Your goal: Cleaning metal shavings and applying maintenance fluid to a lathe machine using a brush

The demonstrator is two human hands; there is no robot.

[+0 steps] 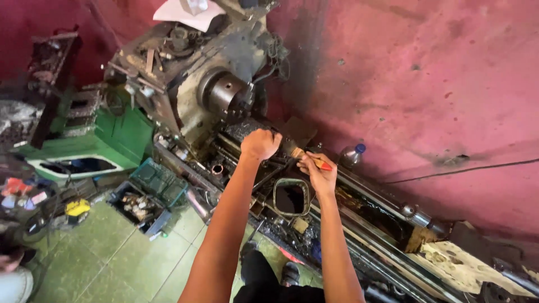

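Both of my hands work over the bed of a grimy old lathe point(224, 112) set against a red wall point(426, 84). Left hand point(259, 143) is clenched into a fist, resting on the dark ways just below the steel chuck point(224, 94). Right hand point(320, 174) grips a paintbrush point(306, 157) by its red handle, bristles pointing toward the fist. A rounded rectangular opening point(291, 197) in the bed sits just below both hands. Down on the green tiled floor point(112, 258), a crate of parts point(137, 206) stands beside the machine. A plastic bottle point(351, 155) leans by the wall.
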